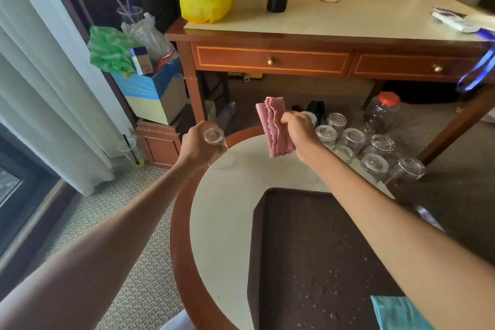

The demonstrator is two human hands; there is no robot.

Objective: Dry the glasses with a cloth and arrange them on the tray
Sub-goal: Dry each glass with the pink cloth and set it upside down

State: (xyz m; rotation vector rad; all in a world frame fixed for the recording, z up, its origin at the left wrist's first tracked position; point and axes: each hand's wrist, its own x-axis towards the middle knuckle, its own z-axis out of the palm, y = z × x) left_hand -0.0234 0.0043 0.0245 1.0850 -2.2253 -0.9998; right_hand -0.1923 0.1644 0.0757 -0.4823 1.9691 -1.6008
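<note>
It is looking like a hotel room: a wooden desk is standing on patterned carpet, and long curtains are hanging.

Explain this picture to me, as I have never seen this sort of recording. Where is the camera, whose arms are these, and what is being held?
There is no machine here. A person is working with bare hands, and the only camera is worn on their head. It looks forward and down, so both arms reach in from the bottom of the picture. The left hand holds a clear glass. The right hand grips a folded pink cloth. Below them is a round table with a dark tray on it. The tray is spotted with water drops, and no glass shows on it yet. More glasses stand upside down at the table's far right.
</note>
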